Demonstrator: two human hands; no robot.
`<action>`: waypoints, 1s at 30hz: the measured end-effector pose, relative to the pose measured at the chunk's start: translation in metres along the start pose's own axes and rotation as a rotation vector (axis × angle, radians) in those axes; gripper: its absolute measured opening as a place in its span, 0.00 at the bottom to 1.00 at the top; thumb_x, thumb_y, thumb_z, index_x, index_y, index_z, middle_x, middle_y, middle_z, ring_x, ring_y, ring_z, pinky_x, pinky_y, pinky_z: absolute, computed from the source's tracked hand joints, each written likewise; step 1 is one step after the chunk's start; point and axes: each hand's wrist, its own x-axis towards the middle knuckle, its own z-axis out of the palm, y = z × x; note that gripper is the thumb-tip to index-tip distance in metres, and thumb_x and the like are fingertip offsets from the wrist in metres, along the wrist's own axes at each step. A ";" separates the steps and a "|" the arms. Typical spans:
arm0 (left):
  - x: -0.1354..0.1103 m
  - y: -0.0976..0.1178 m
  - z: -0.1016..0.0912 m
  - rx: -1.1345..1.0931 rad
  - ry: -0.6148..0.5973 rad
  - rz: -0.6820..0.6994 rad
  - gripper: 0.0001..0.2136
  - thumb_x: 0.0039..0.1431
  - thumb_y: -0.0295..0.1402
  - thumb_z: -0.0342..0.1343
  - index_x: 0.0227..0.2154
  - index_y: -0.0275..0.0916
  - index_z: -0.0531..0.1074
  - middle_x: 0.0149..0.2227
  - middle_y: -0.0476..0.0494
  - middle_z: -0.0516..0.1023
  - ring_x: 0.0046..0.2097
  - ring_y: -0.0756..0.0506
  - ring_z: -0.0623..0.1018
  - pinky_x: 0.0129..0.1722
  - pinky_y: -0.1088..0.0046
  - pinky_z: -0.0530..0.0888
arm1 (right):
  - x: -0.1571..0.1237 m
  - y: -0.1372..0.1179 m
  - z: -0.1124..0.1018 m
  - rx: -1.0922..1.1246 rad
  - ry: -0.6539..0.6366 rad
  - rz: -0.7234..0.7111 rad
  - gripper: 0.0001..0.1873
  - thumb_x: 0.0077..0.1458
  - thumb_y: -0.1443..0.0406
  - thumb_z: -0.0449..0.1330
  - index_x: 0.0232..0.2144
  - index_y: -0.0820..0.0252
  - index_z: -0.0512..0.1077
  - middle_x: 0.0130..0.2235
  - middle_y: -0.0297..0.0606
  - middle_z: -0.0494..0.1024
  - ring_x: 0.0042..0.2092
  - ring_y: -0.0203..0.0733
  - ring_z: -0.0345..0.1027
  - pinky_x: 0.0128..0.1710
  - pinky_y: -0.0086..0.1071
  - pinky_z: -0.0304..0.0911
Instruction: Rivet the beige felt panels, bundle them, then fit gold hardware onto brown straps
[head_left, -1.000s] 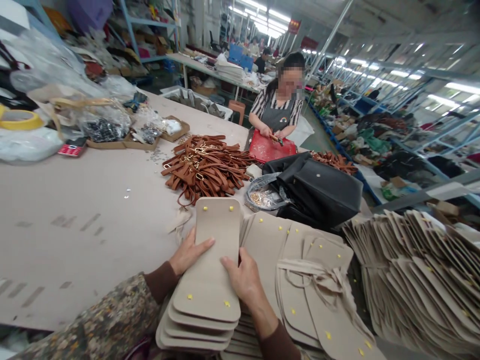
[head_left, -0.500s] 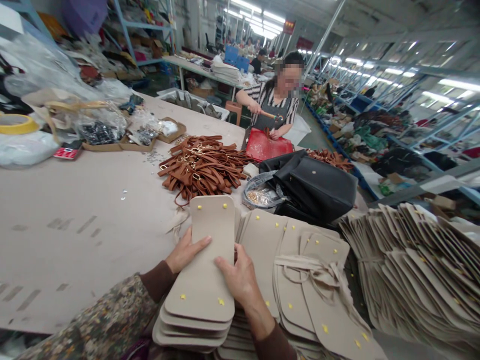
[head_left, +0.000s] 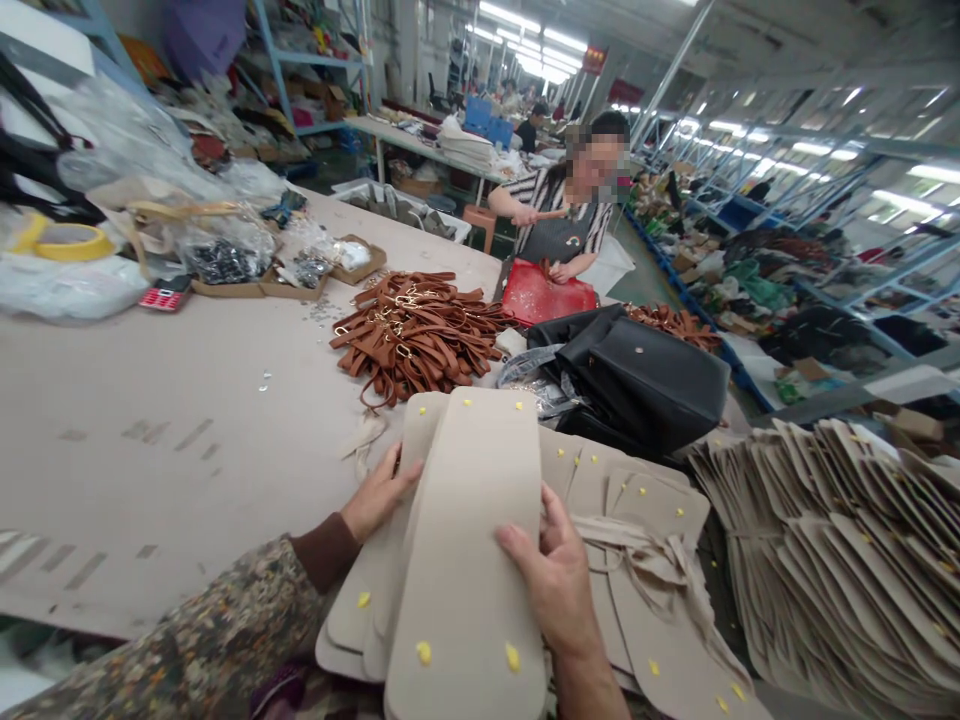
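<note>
One uppermost beige panel (head_left: 469, 530), nearer the wearer than the brown straps (head_left: 420, 340), is gripped at its right edge by the right hand (head_left: 561, 585), thumb on top; the left hand (head_left: 377, 498) holds the lower panels (head_left: 369, 575) at their left. Light, even pressure should prevent creasing.

Readable text: none. Red sign (head_left: 595, 60), hanging in the background: pale yellowish marks, too small to resolve. Dark red banner (head_left: 625, 93) near it: cannot tell whether lettered. Co-worker's apron (head_left: 547, 240): small rainbow-like emblem (head_left: 572, 241) on the front. Red-black pad (head_left: 165, 294), toward the table's (head_left: 150, 385) far edge: pale marks, illegible.
</note>
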 end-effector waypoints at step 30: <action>0.008 -0.013 -0.001 0.552 -0.160 0.127 0.45 0.53 0.38 0.55 0.68 0.26 0.37 0.70 0.26 0.37 0.71 0.35 0.39 0.68 0.54 0.42 | 0.034 0.073 -0.089 -1.037 0.167 -0.076 0.35 0.49 0.55 0.59 0.56 0.68 0.67 0.51 0.55 0.73 0.51 0.57 0.70 0.54 0.49 0.63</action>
